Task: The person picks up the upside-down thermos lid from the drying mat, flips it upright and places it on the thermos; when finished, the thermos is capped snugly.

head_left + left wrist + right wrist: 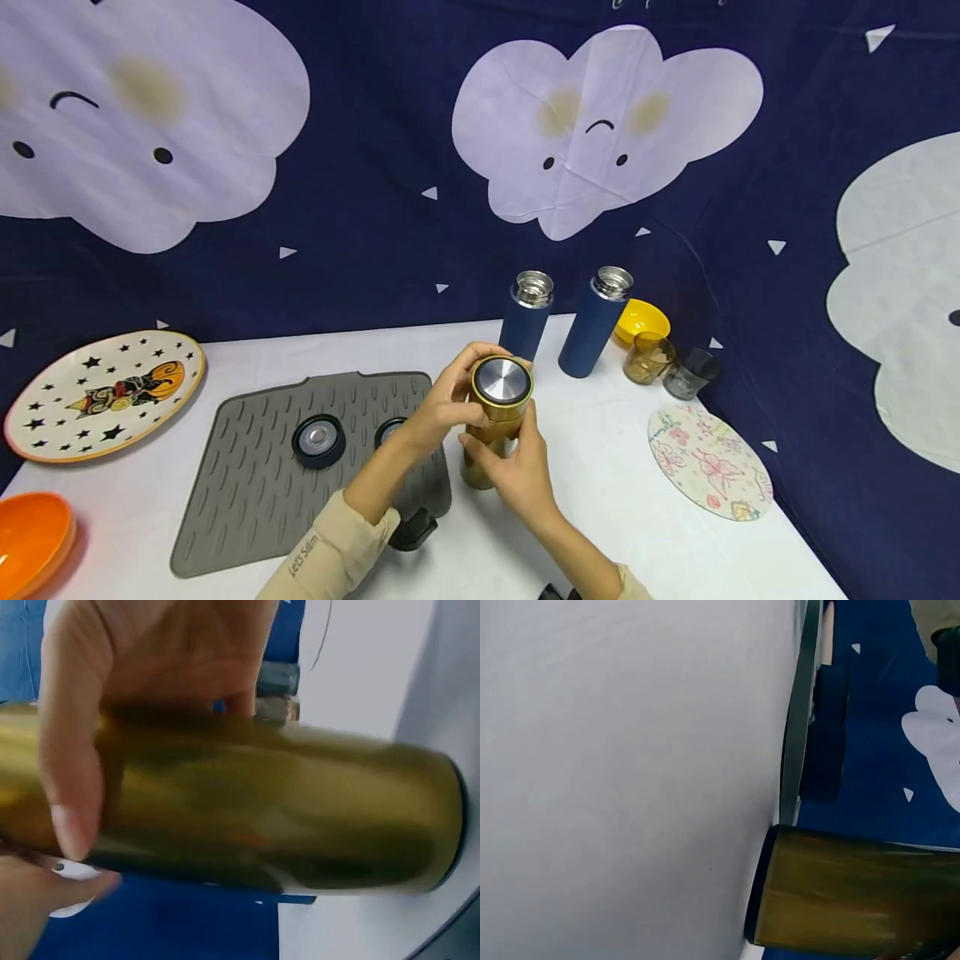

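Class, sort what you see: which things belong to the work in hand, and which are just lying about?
In hand: gold flask, its lid, left hand, right hand.
Lying about: two blue flasks, grey mat, star plate, orange bowl, yellow bowl.

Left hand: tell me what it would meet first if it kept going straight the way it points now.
The left hand points rightward and already grips the lidded gold metal flask, so that comes first. Past it, probably the right hand on the flask's lower body; depth is hard to judge.

Three flasks: one gold (pixel 497 421), two navy (pixel 526 317) (pixel 595 323), two lids (pixel 318 439) (pixel 389 431), two glasses (pixel 648 358) (pixel 691 372), two plates (pixel 103 393) (pixel 709 463)
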`<state>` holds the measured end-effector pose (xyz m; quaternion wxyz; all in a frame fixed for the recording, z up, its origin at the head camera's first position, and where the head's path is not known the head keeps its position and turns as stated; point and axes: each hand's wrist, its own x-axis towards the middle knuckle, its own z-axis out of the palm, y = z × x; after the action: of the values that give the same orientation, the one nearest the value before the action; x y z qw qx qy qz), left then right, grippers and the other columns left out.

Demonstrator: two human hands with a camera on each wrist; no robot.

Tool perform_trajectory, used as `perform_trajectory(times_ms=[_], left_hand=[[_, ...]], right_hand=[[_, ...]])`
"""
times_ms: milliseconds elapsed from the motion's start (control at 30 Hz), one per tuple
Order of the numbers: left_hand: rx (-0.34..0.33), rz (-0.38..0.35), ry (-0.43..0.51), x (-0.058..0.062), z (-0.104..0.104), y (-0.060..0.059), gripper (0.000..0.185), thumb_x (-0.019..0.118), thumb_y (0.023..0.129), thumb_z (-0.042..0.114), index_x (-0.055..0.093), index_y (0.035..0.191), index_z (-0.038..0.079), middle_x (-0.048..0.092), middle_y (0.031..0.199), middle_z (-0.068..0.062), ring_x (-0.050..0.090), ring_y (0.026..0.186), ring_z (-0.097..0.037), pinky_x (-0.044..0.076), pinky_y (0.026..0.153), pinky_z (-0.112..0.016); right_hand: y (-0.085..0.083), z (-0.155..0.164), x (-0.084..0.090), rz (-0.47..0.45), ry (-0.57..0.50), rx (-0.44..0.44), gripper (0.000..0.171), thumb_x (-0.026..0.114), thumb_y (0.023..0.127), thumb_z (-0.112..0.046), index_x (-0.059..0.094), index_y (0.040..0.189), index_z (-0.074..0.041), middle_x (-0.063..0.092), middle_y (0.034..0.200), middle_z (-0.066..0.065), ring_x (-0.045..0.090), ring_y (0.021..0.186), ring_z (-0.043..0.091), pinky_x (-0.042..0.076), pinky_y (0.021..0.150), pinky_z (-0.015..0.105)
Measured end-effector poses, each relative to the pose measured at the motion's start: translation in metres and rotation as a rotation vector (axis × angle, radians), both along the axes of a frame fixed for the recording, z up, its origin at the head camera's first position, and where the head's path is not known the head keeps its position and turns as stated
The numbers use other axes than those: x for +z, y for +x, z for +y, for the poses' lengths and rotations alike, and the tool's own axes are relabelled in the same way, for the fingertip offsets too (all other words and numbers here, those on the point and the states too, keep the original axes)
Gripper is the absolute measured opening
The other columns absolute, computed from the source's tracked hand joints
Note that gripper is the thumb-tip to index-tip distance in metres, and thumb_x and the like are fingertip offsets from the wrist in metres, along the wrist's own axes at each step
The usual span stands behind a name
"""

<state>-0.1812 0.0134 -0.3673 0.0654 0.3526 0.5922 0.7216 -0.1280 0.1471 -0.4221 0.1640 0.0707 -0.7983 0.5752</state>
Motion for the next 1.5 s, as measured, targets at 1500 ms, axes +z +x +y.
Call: perform_trajectory(times_ms=[1500], left_hand=[[0.235, 0.077, -0.192, -0.001, 0.012, -0.002, 0.065, 0.087, 0.068, 0.014, 0.055, 0.124, 0.008, 0.066, 0.113, -0.008, 0.065, 0.097, -0.016, 0.054, 0.088, -0.033]], right_hand=[[-0.001, -0.002, -0.001, 0.015, -0.024, 0.023, 0.064, 0.080, 0.075, -0.003, 0.048, 0.129, -0.014, 0.064, 0.114, 0.000, 0.058, 0.102, 0.014, 0.047, 0.091, 0.035]])
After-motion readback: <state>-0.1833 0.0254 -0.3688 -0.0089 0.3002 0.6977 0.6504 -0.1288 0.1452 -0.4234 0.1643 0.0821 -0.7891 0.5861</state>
